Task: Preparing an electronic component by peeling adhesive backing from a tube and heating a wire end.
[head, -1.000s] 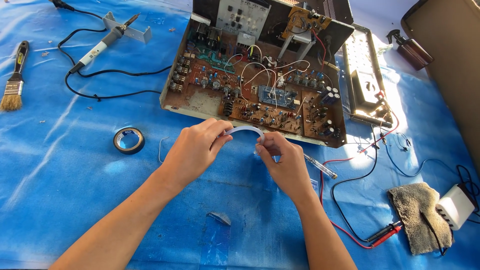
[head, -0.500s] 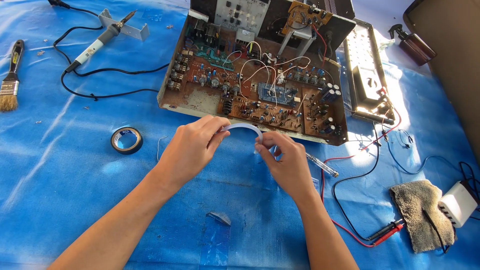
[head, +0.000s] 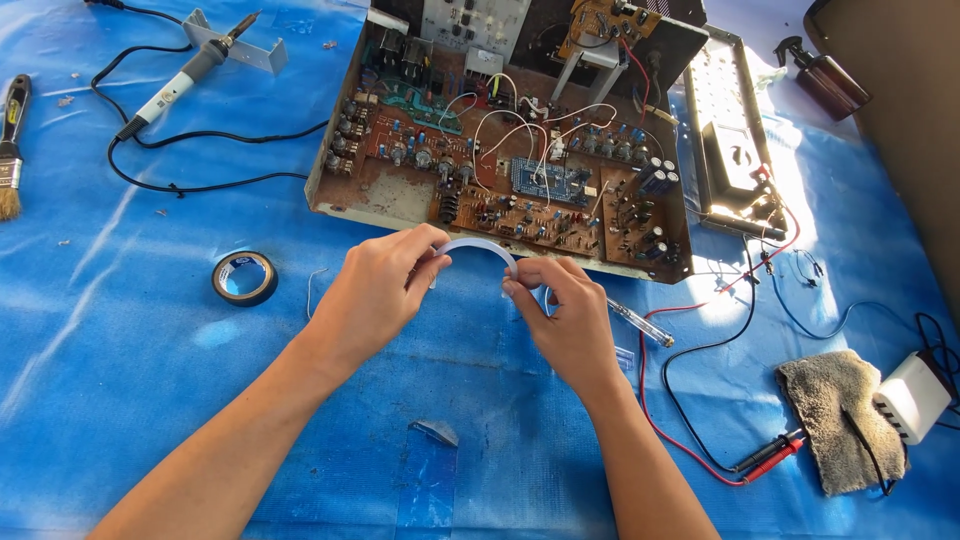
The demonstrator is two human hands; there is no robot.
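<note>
You hold a thin white strip [head: 478, 246], bowed into an arch between both hands, just near of the open chassis [head: 500, 140]. Your left hand [head: 375, 290] pinches the strip's left end between thumb and fingers; your right hand [head: 565, 315] pinches the right end the same way. The strip's long axis runs left to right, crown toward the far side. It looks flat, flexible and smooth, likely plastic or tape; which, you cannot tell.

The chassis holds brown circuit boards, white wires and blue capacitors, with rust on its near edge. A clear-handled screwdriver [head: 640, 325] lies just right of your right hand. A black tape roll [head: 245, 277] sits left on the blue sheet-covered counter [head: 120, 400]. A grey rag [head: 835, 420] lies at near right.
</note>
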